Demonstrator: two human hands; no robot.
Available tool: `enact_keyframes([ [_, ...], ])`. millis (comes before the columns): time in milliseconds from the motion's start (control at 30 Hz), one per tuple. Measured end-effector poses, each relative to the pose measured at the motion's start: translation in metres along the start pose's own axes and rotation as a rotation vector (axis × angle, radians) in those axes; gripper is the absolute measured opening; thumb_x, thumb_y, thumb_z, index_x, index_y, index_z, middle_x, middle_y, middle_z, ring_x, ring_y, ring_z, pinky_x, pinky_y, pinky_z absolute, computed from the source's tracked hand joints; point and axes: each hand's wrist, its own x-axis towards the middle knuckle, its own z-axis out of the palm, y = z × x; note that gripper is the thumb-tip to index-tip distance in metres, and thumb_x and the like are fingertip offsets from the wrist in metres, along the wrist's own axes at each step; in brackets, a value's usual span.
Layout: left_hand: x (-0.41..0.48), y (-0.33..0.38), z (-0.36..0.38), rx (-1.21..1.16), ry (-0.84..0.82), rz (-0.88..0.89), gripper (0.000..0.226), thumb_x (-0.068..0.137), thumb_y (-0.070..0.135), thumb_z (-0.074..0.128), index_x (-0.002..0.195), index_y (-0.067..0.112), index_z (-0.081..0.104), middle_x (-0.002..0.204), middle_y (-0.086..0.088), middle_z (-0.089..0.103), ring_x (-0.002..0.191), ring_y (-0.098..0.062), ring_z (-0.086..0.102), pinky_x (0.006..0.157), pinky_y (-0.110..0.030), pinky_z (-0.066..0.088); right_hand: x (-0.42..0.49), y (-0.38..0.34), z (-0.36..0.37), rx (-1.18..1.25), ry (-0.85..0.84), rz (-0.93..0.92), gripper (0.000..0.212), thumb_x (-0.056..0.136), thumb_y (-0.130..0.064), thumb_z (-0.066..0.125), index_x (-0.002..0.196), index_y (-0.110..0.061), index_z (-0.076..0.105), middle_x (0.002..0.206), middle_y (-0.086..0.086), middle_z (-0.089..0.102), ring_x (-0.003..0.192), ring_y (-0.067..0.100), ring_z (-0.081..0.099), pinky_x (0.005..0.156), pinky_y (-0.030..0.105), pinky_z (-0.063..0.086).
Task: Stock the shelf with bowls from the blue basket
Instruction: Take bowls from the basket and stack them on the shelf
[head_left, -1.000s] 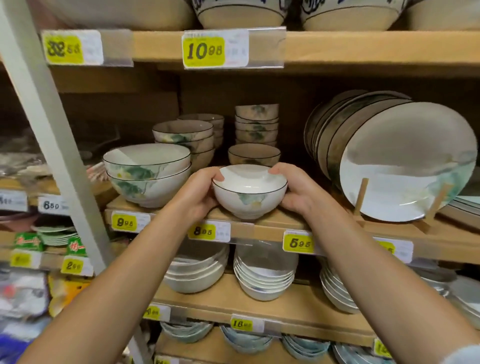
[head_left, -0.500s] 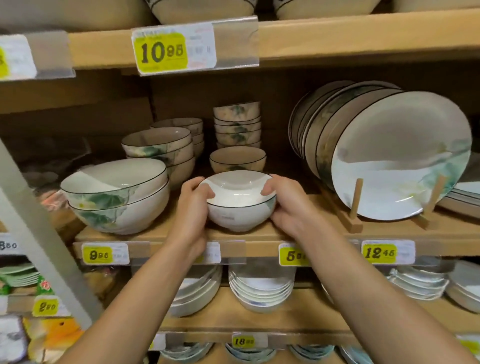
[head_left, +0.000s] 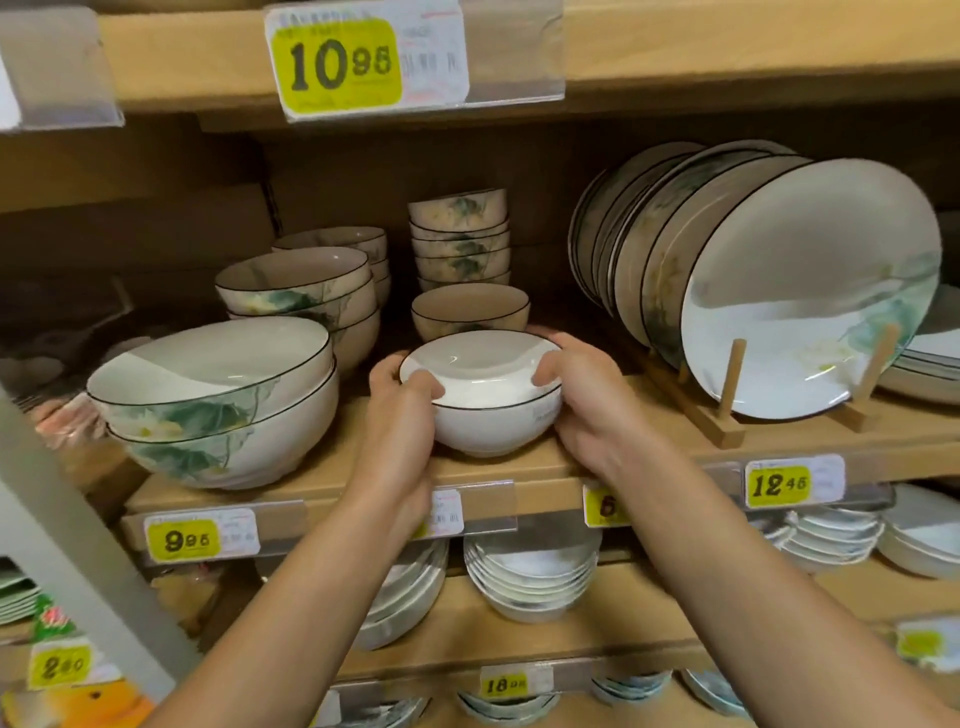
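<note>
Lowered to the shelf (head_left: 332, 480), the bowl (head_left: 488, 410) is clasped by left grip (head_left: 402, 415), 9 o'clock, and right grip (head_left: 584, 410), 3 o'clock. Release is judged due.

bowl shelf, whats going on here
A person is stocking a shop shelf. Both hands hold one small white bowl at the shelf's front edge: the left hand grips its left side and the right hand its right, thumbs over the rim. Whether it already rests on the board is unclear. Behind it sit a lone bowl and a stack, with big bowls to the left and plates on a rack to the right.
</note>
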Motion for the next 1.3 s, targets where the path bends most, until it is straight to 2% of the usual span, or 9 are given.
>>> enact_keyframes([
  [100,0.007,0.006,-0.009,0.001,-0.029,-0.029,0.046,0.08,0.01,0.05,0.126,0.016,0.054,0.119,-0.01,0.063,0.112,-0.025,0.058,0.1,-0.044,0.047,0.007,-0.015,-0.006,0.115,-0.068,0.137,0.045,0.079,0.012,0.036,0.117,0.007,0.06,0.118,0.024,0.064,0.112,0.037,0.061,0.1,0.045,0.047],
  [233,0.021,0.02,-0.006,-0.07,-0.109,-0.147,0.043,0.082,0.006,0.044,0.121,0.001,0.06,0.116,-0.019,0.068,0.109,-0.033,0.063,0.1,-0.047,0.048,0.008,-0.008,-0.008,0.066,0.149,0.032,0.011,0.086,-0.016,0.062,0.094,-0.01,0.066,0.098,0.009,0.07,0.093,0.023,0.065,0.089,0.044,0.052],
  [333,0.018,0.014,-0.004,-0.107,-0.159,-0.144,0.04,0.081,0.004,0.04,0.111,0.002,0.066,0.107,-0.016,0.072,0.106,-0.031,0.065,0.099,-0.044,0.05,-0.003,0.007,-0.002,0.002,0.199,-0.123,0.033,0.079,-0.038,0.065,0.11,-0.026,0.063,0.1,-0.009,0.068,0.096,0.011,0.064,0.072,0.029,0.053],
  [433,0.02,0.012,-0.002,-0.125,-0.107,-0.117,0.037,0.082,0.006,0.04,0.108,0.006,0.066,0.104,-0.014,0.073,0.103,-0.029,0.066,0.095,-0.042,0.052,-0.002,0.012,0.004,-0.074,0.142,-0.154,0.045,0.076,-0.034,0.064,0.121,-0.03,0.059,0.109,-0.008,0.064,0.099,0.011,0.062,0.067,0.025,0.05],
  [600,0.008,0.001,-0.003,-0.039,-0.105,0.015,0.037,0.086,0.014,0.042,0.12,0.016,0.058,0.111,-0.007,0.069,0.106,-0.022,0.063,0.091,-0.037,0.053,0.007,-0.003,0.002,-0.005,0.104,0.03,0.017,0.085,-0.021,0.061,0.098,-0.014,0.069,0.091,0.008,0.075,0.091,0.024,0.069,0.084,0.039,0.056],
  [800,0.009,-0.004,-0.024,-0.122,-0.183,0.024,0.047,0.098,0.031,0.042,0.144,0.023,0.039,0.139,-0.001,0.055,0.125,-0.014,0.052,0.112,-0.04,0.037,0.001,0.011,-0.009,0.046,0.099,-0.062,0.033,0.093,-0.041,0.053,0.121,-0.025,0.06,0.109,-0.002,0.07,0.103,0.013,0.065,0.085,0.03,0.053],
  [967,-0.001,0.001,-0.018,-0.122,-0.358,0.039,0.052,0.1,0.041,0.036,0.147,0.019,0.037,0.139,-0.003,0.056,0.127,-0.018,0.053,0.113,-0.043,0.036,-0.012,0.015,0.01,0.067,0.038,-0.109,0.038,0.094,-0.039,0.049,0.124,-0.018,0.061,0.117,0.005,0.069,0.111,0.02,0.063,0.102,0.045,0.047],
  [1167,0.01,0.052,0.005,-0.194,-0.263,0.301,0.057,0.087,0.046,0.044,0.132,0.013,0.052,0.122,-0.008,0.067,0.113,-0.017,0.063,0.099,-0.037,0.049,0.0,-0.041,0.024,0.088,-0.025,-0.317,0.034,0.091,-0.043,0.048,0.11,-0.021,0.066,0.102,0.001,0.074,0.098,0.016,0.069,0.085,0.032,0.055],
  [1300,0.07,0.085,0.05,-0.197,-0.078,0.314,0.044,0.1,0.038,0.039,0.131,0.011,0.054,0.128,-0.011,0.062,0.119,-0.024,0.059,0.104,-0.039,0.046,0.057,-0.078,0.045,0.106,0.109,-0.279,0.043,0.094,-0.047,0.047,0.126,-0.02,0.057,0.116,0.008,0.066,0.108,0.024,0.061,0.1,0.041,0.047],
])
